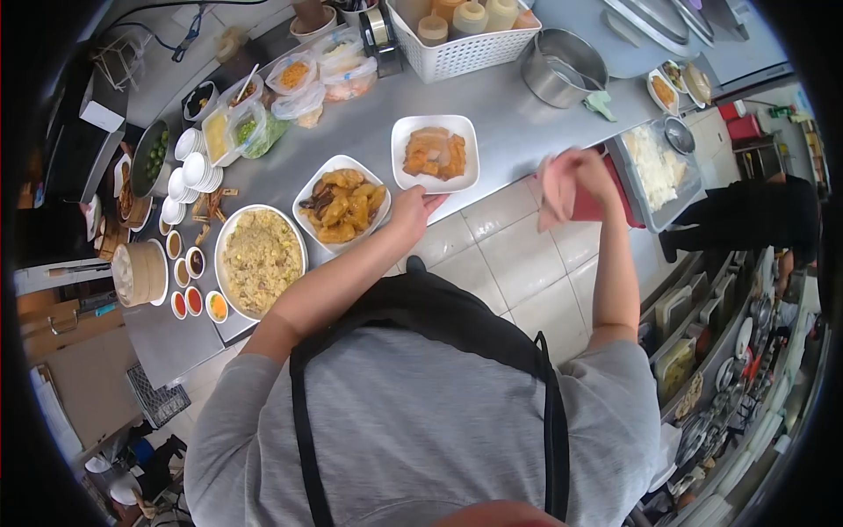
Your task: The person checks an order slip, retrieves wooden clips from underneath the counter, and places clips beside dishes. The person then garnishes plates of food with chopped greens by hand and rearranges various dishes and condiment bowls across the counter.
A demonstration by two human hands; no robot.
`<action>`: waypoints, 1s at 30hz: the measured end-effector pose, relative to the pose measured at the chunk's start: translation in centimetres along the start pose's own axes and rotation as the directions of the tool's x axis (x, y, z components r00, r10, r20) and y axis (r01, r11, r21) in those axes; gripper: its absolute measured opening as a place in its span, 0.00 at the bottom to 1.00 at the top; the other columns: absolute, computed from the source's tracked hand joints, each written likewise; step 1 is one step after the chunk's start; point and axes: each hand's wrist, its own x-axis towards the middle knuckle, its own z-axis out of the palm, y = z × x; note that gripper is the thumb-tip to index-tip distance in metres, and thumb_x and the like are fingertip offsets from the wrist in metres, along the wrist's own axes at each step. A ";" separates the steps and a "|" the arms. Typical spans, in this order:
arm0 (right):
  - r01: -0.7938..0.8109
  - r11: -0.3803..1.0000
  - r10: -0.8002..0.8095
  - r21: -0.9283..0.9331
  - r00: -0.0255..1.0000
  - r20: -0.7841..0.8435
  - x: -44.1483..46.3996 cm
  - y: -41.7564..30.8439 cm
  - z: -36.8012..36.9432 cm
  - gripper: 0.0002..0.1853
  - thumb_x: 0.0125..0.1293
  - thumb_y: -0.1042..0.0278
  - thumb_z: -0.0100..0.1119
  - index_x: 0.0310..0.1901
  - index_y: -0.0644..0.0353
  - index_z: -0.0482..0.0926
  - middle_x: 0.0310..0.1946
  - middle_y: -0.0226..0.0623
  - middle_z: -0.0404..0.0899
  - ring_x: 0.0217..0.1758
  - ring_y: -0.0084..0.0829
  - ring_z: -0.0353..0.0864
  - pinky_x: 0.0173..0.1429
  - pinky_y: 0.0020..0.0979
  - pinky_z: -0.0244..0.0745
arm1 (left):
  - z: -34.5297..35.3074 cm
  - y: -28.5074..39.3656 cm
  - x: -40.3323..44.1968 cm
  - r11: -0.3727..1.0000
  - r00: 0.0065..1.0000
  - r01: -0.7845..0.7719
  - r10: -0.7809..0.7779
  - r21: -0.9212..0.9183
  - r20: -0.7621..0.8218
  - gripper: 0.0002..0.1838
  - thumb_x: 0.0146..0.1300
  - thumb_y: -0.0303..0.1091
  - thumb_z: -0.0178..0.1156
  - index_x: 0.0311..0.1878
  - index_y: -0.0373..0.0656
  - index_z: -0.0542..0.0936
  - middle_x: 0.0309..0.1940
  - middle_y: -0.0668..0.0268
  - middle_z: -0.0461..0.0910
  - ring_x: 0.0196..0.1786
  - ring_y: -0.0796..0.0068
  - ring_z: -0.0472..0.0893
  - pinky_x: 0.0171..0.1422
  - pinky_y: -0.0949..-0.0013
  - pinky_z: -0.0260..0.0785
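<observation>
My left hand (pixel 411 213) is at the lower left edge of a square white bowl (pixel 400 132) holding orange-brown fried pieces, its fingers closed on the rim. Left of it a second white bowl (pixel 307 189) of glazed golden pieces lies beside my left forearm. Further left is a large oval white dish (pixel 220 279) of fried rice. Out to the right, my right hand (pixel 575 174) is raised beyond the counter's front edge, above a red container. It is smeared by motion, and whether it holds anything cannot be made out.
A white basket (pixel 465 54) of sauce bottles and a steel pot (pixel 562 68) stand at the back. Small sauce cups and a bamboo steamer (pixel 139 274) are at the left. A tub (pixel 654 171) with white contents sits right. Someone in black (pixel 755 213) stands beyond.
</observation>
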 end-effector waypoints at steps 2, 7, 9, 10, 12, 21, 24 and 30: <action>0.045 0.993 -0.087 -0.109 0.904 -0.418 3.1 0.9 -0.6 0.07 0.50 0.77 0.50 0.29 0.64 0.79 0.30 0.42 0.78 0.33 0.31 0.76 0.39 0.25 0.69 | 0.4 0.9 -0.3 1.000 1.000 0.027 -0.027 -0.001 0.001 0.20 0.56 0.18 0.35 0.53 0.24 0.55 0.52 0.46 0.62 0.55 0.53 0.66 0.61 0.57 0.61; -0.286 0.570 -0.624 -0.770 0.459 -0.632 12.6 7.0 7.9 0.21 0.54 0.62 0.50 0.47 0.65 0.64 0.44 0.47 0.68 0.45 0.49 0.64 0.48 0.49 0.59 | -1.2 5.3 -4.6 0.996 0.989 0.034 -0.045 0.082 0.141 0.21 0.54 0.20 0.41 0.53 0.24 0.58 0.51 0.46 0.64 0.54 0.53 0.68 0.59 0.56 0.63; 0.263 0.875 -0.481 -0.406 0.552 -0.681 14.3 2.5 12.6 0.13 0.56 0.64 0.48 0.40 0.62 0.67 0.38 0.44 0.69 0.46 0.44 0.64 0.49 0.45 0.57 | -2.2 7.9 -6.7 0.988 0.989 0.004 -0.028 0.156 0.147 0.21 0.54 0.21 0.42 0.53 0.25 0.59 0.50 0.46 0.66 0.52 0.54 0.70 0.58 0.56 0.64; 0.257 0.726 -0.666 -0.638 0.493 -0.560 14.2 -1.0 15.0 0.11 0.57 0.65 0.46 0.39 0.62 0.67 0.36 0.42 0.69 0.45 0.42 0.64 0.51 0.43 0.56 | -2.8 9.2 -7.7 0.974 0.993 -0.037 0.012 0.222 0.114 0.20 0.54 0.22 0.43 0.52 0.25 0.60 0.48 0.47 0.67 0.50 0.55 0.72 0.56 0.58 0.66; 0.552 0.796 -0.382 0.249 0.776 -0.502 15.8 -5.2 21.4 0.12 0.54 0.66 0.46 0.40 0.60 0.69 0.38 0.40 0.70 0.48 0.40 0.65 0.54 0.41 0.54 | -3.7 11.5 -8.9 0.953 0.995 -0.069 0.046 0.294 0.083 0.20 0.55 0.23 0.44 0.52 0.26 0.61 0.46 0.48 0.69 0.47 0.56 0.74 0.53 0.60 0.69; 0.674 0.662 -0.722 -0.329 0.692 -0.035 11.8 -8.4 28.1 0.24 0.53 0.63 0.49 0.54 0.55 0.65 0.52 0.43 0.64 0.60 0.45 0.55 0.61 0.43 0.52 | -4.2 19.2 -2.4 0.862 0.992 -0.121 0.090 0.492 0.086 0.17 0.56 0.22 0.44 0.50 0.27 0.62 0.44 0.49 0.70 0.45 0.59 0.75 0.49 0.67 0.72; 0.693 0.512 -0.733 -0.507 0.660 0.163 3.0 -10.0 21.6 0.18 0.50 0.70 0.53 0.45 0.56 0.72 0.54 0.41 0.64 0.57 0.42 0.60 0.56 0.37 0.59 | -3.2 20.1 2.1 0.825 0.998 -0.050 0.020 0.562 0.061 0.16 0.56 0.22 0.44 0.48 0.25 0.63 0.44 0.45 0.70 0.45 0.53 0.75 0.51 0.63 0.71; 0.240 0.628 -0.502 -0.741 0.851 -0.150 2.0 5.4 7.0 0.21 0.58 0.64 0.46 0.54 0.59 0.64 0.54 0.44 0.64 0.56 0.44 0.63 0.54 0.41 0.59 | -4.1 18.2 10.1 0.845 0.989 0.100 -0.142 0.525 0.039 0.20 0.53 0.18 0.41 0.51 0.27 0.60 0.48 0.43 0.67 0.51 0.48 0.70 0.55 0.54 0.66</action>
